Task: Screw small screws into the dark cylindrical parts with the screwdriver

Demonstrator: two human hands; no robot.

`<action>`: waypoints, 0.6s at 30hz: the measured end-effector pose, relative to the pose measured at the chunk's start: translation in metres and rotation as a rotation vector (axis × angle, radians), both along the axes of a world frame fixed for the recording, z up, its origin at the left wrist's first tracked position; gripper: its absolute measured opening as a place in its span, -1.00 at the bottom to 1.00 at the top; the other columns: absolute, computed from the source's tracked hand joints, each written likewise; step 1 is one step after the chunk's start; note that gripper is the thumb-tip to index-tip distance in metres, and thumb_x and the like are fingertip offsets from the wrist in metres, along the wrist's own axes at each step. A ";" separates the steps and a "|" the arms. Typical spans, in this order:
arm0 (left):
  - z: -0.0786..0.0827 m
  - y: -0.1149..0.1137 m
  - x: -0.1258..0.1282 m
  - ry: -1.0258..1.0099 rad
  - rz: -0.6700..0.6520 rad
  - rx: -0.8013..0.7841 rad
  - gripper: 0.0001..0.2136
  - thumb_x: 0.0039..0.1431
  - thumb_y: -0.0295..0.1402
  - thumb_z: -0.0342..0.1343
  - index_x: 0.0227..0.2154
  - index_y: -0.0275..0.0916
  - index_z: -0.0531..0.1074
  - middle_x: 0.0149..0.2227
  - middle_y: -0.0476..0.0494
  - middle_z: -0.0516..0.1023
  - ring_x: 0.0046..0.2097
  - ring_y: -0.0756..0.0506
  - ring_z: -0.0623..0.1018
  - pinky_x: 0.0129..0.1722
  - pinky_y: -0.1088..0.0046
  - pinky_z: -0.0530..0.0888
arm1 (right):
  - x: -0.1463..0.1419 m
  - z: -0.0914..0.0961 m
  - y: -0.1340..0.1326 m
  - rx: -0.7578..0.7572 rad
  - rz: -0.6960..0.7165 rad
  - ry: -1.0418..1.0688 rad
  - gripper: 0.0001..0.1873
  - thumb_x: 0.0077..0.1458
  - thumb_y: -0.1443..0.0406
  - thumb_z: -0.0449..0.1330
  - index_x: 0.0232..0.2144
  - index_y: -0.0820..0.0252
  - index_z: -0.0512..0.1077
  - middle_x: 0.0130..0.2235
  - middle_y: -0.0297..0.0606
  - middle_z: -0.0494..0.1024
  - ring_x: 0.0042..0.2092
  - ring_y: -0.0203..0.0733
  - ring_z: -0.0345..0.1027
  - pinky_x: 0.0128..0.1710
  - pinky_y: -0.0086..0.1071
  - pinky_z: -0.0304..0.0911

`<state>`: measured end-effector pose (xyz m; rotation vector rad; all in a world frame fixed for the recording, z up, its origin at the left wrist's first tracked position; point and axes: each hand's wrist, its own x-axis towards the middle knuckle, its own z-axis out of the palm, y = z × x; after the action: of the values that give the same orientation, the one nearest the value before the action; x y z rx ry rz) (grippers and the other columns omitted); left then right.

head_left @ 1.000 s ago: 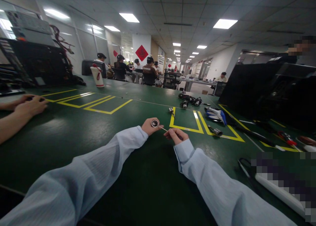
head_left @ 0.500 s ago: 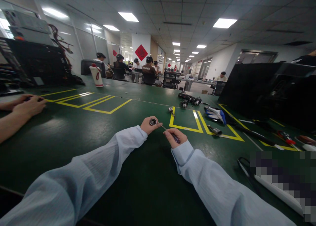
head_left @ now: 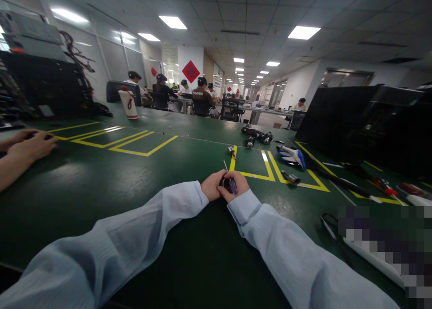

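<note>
My left hand (head_left: 212,186) is closed around a small round metal part (head_left: 223,182), dark and mostly covered by fingers. In my closed right hand (head_left: 240,182) is a screwdriver (head_left: 232,186) with a purple handle; its thin shaft points up and away past the fingers. The two hands meet over the green table, fingertips together at the round part. Whether the screwdriver touches that part cannot be seen. Just beyond the hands lies a small metal piece with a thin stem (head_left: 231,152). A metal cylinder (head_left: 290,177) rests to the right.
Yellow tape outlines (head_left: 269,166) mark the green table (head_left: 162,165). Dark metal assemblies (head_left: 257,137), blue-white gloves (head_left: 292,157) and a red-black screwdriver (head_left: 385,186) lie to the right. A paper cup (head_left: 128,103) stands back left. Another person's hands (head_left: 32,145) are at the left edge.
My hands have come together. The left moved right and nearer me with the round part, its open face turned from view. The screwdriver's shaft swung to point up and away.
</note>
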<state>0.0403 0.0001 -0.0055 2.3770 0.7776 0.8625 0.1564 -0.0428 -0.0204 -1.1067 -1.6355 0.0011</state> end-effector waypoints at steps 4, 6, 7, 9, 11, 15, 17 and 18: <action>-0.001 0.002 -0.001 0.003 -0.019 0.039 -0.72 -0.27 -0.64 -0.01 -0.40 -0.29 0.24 -0.43 -0.01 0.36 -0.37 -0.03 0.40 -0.33 0.43 0.38 | 0.002 -0.004 0.003 -0.054 0.001 0.038 -0.79 -0.31 0.34 0.16 -0.47 0.16 0.28 -0.41 -0.27 0.40 -0.34 -0.15 0.28 -0.29 -0.27 0.22; -0.001 0.004 -0.001 -0.026 -0.020 0.088 -0.63 -0.26 -0.60 0.05 -0.27 -0.31 0.24 -0.30 -0.10 0.38 -0.24 -0.08 0.41 -0.21 0.36 0.38 | 0.006 -0.005 0.008 -0.088 -0.036 0.133 -0.81 -0.28 0.30 0.16 -0.48 0.16 0.28 -0.44 -0.30 0.39 -0.38 -0.18 0.28 -0.33 -0.30 0.23; -0.001 0.005 -0.002 -0.047 -0.010 0.124 -0.58 -0.26 -0.57 0.10 -0.21 -0.32 0.23 -0.23 -0.15 0.37 -0.17 -0.11 0.40 -0.13 0.32 0.36 | 0.010 -0.004 0.011 -0.098 -0.073 0.186 -0.82 -0.27 0.28 0.16 -0.48 0.17 0.29 -0.46 -0.31 0.38 -0.41 -0.20 0.27 -0.35 -0.32 0.24; -0.001 0.006 -0.003 -0.072 0.034 0.195 -0.50 -0.25 -0.50 0.16 -0.14 -0.33 0.20 -0.12 -0.23 0.31 -0.05 -0.17 0.33 -0.01 0.24 0.28 | 0.024 0.001 0.018 -0.098 -0.192 0.271 -0.79 -0.26 0.23 0.17 -0.49 0.19 0.30 -0.48 -0.32 0.37 -0.45 -0.24 0.24 -0.40 -0.36 0.23; -0.001 0.007 -0.005 -0.051 0.064 0.218 -0.49 -0.21 -0.44 0.17 -0.11 -0.33 0.19 -0.07 -0.26 0.27 0.01 -0.18 0.29 0.03 0.20 0.24 | 0.048 0.011 0.025 -0.088 -0.373 0.339 -0.74 -0.28 0.18 0.19 -0.47 0.21 0.32 -0.48 -0.32 0.36 -0.47 -0.27 0.22 -0.44 -0.41 0.22; -0.001 0.006 -0.006 0.040 0.051 0.160 -0.51 -0.15 -0.41 0.16 -0.08 -0.28 0.20 -0.05 -0.24 0.25 -0.02 -0.17 0.31 0.00 0.20 0.29 | 0.118 0.032 0.027 -0.069 -0.602 0.398 -0.71 -0.22 0.20 0.15 -0.40 0.24 0.28 -0.44 -0.29 0.32 -0.44 -0.25 0.21 -0.37 -0.36 0.22; -0.001 0.004 -0.006 0.066 0.043 0.120 -0.53 -0.13 -0.41 0.15 -0.09 -0.29 0.21 -0.07 -0.23 0.26 -0.07 -0.15 0.35 -0.04 0.22 0.33 | 0.154 0.036 0.023 -0.061 -0.735 0.408 -0.73 -0.24 0.25 0.15 -0.40 0.22 0.25 -0.38 -0.26 0.28 -0.33 -0.19 0.21 -0.24 -0.31 0.20; -0.001 0.003 -0.006 0.071 0.040 0.102 -0.53 -0.13 -0.41 0.15 -0.08 -0.30 0.21 -0.08 -0.23 0.27 -0.10 -0.14 0.37 -0.06 0.23 0.35 | 0.170 0.035 0.021 -0.077 -0.828 0.416 -0.74 -0.26 0.28 0.15 -0.41 0.20 0.24 -0.35 -0.26 0.26 -0.28 -0.17 0.21 -0.19 -0.30 0.18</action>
<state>0.0347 0.0028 -0.0061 2.5018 0.8295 0.8566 0.3263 -0.0222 0.0146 -1.6468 -0.7390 -0.2306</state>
